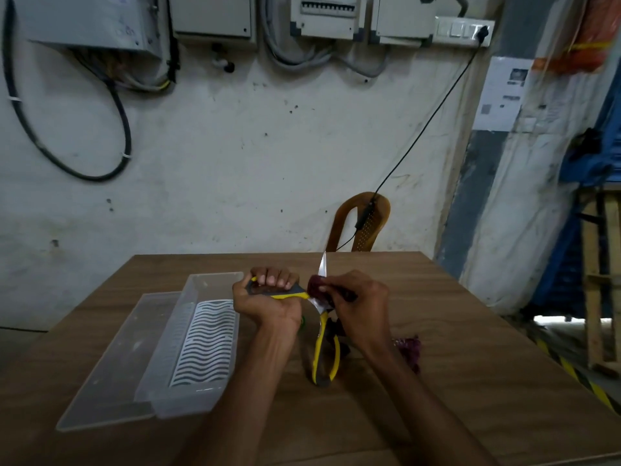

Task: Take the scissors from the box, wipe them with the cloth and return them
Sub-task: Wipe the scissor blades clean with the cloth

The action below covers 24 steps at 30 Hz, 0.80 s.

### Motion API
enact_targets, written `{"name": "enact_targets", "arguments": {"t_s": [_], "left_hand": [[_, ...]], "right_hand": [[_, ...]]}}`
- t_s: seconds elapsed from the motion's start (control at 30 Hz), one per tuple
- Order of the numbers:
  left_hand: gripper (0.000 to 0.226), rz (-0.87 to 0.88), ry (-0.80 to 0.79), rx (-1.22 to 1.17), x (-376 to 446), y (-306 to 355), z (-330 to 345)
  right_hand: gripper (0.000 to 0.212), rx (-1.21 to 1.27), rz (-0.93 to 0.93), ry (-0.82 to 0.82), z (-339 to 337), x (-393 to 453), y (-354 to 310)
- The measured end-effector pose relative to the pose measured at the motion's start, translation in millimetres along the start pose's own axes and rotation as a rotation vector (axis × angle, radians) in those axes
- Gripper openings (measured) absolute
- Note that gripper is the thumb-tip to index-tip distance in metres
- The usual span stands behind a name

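Observation:
The scissors [323,344] have yellow-and-grey handles and are spread wide open above the wooden table. My left hand [268,299] grips one handle, fingers curled round it. The other handle hangs down toward the table. One shiny blade [323,265] points up and away. My right hand [358,309] pinches a dark maroon cloth [317,285] around the blade just above the pivot. The rest of the cloth [408,346] trails down behind my right wrist onto the table. The clear plastic box [198,344] lies to the left with a wavy-patterned liner inside.
The box's clear lid [117,358] lies flat beside the box on its left. The wooden table [453,381] reaches to a stained wall. A brown plastic chair [364,223] stands behind the far edge with a black cable hanging over it.

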<state>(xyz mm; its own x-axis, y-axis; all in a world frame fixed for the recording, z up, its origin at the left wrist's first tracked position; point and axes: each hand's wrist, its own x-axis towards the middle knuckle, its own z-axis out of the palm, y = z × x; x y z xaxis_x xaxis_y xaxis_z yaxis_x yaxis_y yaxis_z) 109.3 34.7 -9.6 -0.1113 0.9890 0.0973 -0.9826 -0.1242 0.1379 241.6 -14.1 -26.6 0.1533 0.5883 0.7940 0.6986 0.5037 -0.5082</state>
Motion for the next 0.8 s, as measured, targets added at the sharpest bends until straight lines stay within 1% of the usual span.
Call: {"name": "enact_targets", "arguments": {"t_s": [0.1, 0.23, 0.27, 0.33, 0.43, 0.47, 0.57, 0.67, 0.8], "left_hand": [[0.02, 0.002, -0.003, -0.016, -2, 0, -1], [0.02, -0.015, -0.02, -0.021, -3, 2, -2], [0.021, -0.015, -0.02, -0.019, -3, 4, -2], [0.021, -0.02, -0.02, -0.001, -4, 6, -3], [0.022, -0.018, -0.009, 0.027, -6, 4, -3], [0.022, -0.015, -0.009, 0.028, -6, 3, -3], [0.021, -0.015, -0.024, 0.025, -4, 2, -4], [0.02, 0.009, -0.03, 0.028, 2, 9, -7], [0.021, 0.026, -0.047, 0.027, -1, 13, -5]], "right_hand": [[0.027, -0.007, 0.024, -0.016, 1, 13, -8], [0.026, -0.044, 0.037, 0.082, 8, 39, -12], [0.025, -0.041, 0.038, 0.082, 10, 37, -13], [0.024, -0.052, 0.007, 0.026, 12, 20, -14], [0.027, -0.13, -0.076, -0.071, 7, -7, -17], [0.028, -0.134, -0.064, -0.08, 5, -4, -18], [0.026, -0.111, 0.002, -0.028, 9, 27, -21], [0.024, -0.083, 0.011, 0.002, 20, 41, -25], [0.023, -0.108, -0.071, -0.106, 18, 3, -22]]}}
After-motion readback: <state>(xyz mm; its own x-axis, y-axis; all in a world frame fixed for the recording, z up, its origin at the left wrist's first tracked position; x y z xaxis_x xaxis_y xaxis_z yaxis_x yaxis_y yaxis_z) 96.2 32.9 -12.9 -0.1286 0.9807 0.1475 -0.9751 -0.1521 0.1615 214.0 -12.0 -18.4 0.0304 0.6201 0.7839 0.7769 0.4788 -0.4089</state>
